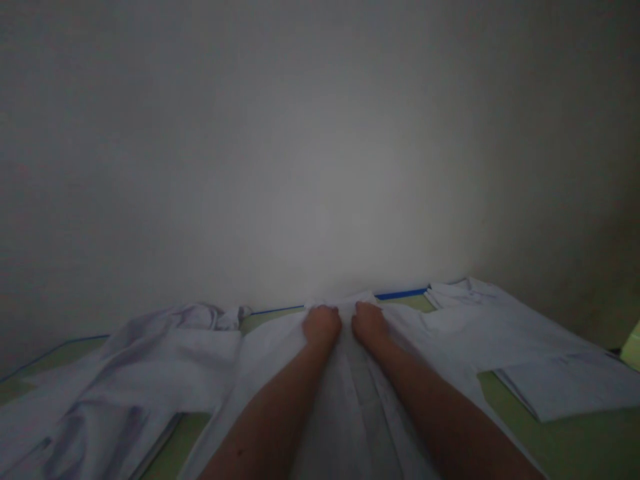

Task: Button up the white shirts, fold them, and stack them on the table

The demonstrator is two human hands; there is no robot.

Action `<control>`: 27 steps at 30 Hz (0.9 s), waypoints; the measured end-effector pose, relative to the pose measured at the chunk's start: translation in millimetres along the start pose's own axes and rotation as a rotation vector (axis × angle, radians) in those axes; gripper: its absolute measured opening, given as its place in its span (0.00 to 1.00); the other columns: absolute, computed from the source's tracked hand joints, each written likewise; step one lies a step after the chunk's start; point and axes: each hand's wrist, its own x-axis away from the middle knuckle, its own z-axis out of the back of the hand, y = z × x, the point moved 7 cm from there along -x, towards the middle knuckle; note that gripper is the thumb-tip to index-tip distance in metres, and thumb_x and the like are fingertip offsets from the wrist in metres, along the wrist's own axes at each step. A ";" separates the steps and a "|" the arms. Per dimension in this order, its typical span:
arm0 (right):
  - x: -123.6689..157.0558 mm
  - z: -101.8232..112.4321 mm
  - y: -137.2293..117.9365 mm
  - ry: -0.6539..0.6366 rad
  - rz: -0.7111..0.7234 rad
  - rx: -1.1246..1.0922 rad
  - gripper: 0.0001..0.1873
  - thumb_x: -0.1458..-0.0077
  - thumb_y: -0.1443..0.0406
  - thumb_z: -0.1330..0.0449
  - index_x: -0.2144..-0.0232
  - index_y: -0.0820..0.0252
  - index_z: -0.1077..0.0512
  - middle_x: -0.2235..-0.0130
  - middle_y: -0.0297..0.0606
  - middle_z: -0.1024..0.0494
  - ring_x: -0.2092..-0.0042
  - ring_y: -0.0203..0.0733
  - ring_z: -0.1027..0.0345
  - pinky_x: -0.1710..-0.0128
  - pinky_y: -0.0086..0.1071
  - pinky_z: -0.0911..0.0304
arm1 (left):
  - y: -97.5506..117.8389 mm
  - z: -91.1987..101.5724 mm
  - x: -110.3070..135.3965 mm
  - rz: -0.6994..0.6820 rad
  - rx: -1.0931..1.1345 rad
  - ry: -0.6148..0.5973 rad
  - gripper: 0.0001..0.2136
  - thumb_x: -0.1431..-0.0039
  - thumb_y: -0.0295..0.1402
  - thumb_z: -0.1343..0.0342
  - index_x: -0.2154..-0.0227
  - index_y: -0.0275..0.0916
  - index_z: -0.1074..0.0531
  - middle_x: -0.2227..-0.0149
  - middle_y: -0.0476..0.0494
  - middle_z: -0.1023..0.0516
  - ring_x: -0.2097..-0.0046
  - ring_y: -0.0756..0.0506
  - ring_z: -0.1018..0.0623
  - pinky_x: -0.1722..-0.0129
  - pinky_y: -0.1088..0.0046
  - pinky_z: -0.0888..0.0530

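White shirt point(333, 413) lies spread on a green surface point(590, 443), directly beneath the grip and reaching from it back toward the person, past the bottom of the view. Well to the left of the grip, rumpled white cloth point(95, 427) lies in loose folds, with a bunched part at its far side. Nearer the grip on that side, the left sleeve point(200, 363) stretches out flat over or against this cloth; which of the two, I cannot tell.

The left hand point(321, 325) has its fingers curled on the shirt's far edge by the collar point(367, 297), grasping the fabric. Just beside it, with a narrow gap of cloth between, the right hand point(370, 325) grasps the same edge in the same way. Between the forearms, a darker strip runs down the shirt toward the person.

Right of the grip, the right sleeve point(450, 333) extends outward and meets flat white cloth point(570, 387) with a straight edge. At far right stands part of a yellow-green object point(633, 347). Just beyond the grip, a blue edging point(403, 294) borders the surface along a plain grey wall point(320, 147).
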 end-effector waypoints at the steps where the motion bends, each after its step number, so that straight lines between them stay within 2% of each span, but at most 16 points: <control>1: -2.1 -1.0 2.3 0.006 -0.008 -0.019 0.14 0.47 0.67 0.50 0.61 0.68 0.29 0.59 0.52 0.27 0.53 0.47 0.34 0.53 0.35 0.45 | 0.1 -1.1 -3.5 0.005 0.021 0.003 0.21 0.41 0.43 0.60 0.61 0.34 0.27 0.58 0.29 0.25 0.57 0.39 0.25 0.62 0.65 0.30; 5: -8.8 0.1 12.9 0.068 -0.066 -0.110 0.12 0.51 0.69 0.47 0.66 0.66 0.26 0.63 0.51 0.25 0.56 0.46 0.32 0.54 0.34 0.44 | -2.8 1.7 -10.8 0.013 0.132 0.044 0.16 0.45 0.41 0.53 0.64 0.37 0.25 0.61 0.34 0.23 0.59 0.39 0.24 0.62 0.66 0.30; 10: -12.6 12.4 16.9 0.224 -0.082 -0.279 0.15 0.47 0.66 0.49 0.61 0.64 0.26 0.60 0.48 0.25 0.55 0.45 0.34 0.53 0.34 0.44 | -5.9 14.3 -5.2 -0.039 0.308 0.130 0.17 0.43 0.43 0.53 0.58 0.41 0.26 0.58 0.40 0.23 0.56 0.43 0.25 0.59 0.70 0.32; 15: -10.4 20.2 9.3 0.342 -0.035 -0.472 0.16 0.45 0.64 0.50 0.58 0.63 0.28 0.56 0.45 0.26 0.53 0.42 0.35 0.51 0.33 0.44 | -7.4 19.3 6.9 -0.096 0.468 0.161 0.19 0.42 0.44 0.53 0.55 0.38 0.27 0.58 0.41 0.23 0.56 0.47 0.25 0.59 0.75 0.32; 22: -3.8 15.0 -11.9 0.338 0.125 -0.648 0.13 0.47 0.63 0.47 0.62 0.61 0.27 0.61 0.39 0.24 0.59 0.37 0.32 0.56 0.29 0.39 | 0.7 14.5 11.0 -0.210 0.591 0.085 0.18 0.41 0.43 0.54 0.57 0.39 0.27 0.71 0.47 0.21 0.74 0.52 0.24 0.72 0.78 0.30; 24: -4.2 10.1 -15.6 0.300 0.157 -0.682 0.11 0.48 0.63 0.46 0.64 0.60 0.26 0.62 0.38 0.24 0.60 0.37 0.32 0.57 0.29 0.39 | 2.4 14.0 10.6 -0.235 0.575 0.072 0.16 0.41 0.42 0.54 0.60 0.40 0.26 0.71 0.47 0.21 0.73 0.52 0.24 0.72 0.78 0.30; 27: -7.9 2.3 -14.3 0.251 0.140 -0.723 0.11 0.48 0.63 0.46 0.65 0.60 0.27 0.63 0.38 0.24 0.61 0.37 0.32 0.58 0.30 0.39 | -0.8 16.7 9.2 -0.256 0.494 0.092 0.13 0.43 0.39 0.51 0.63 0.39 0.25 0.68 0.45 0.21 0.68 0.50 0.24 0.66 0.76 0.30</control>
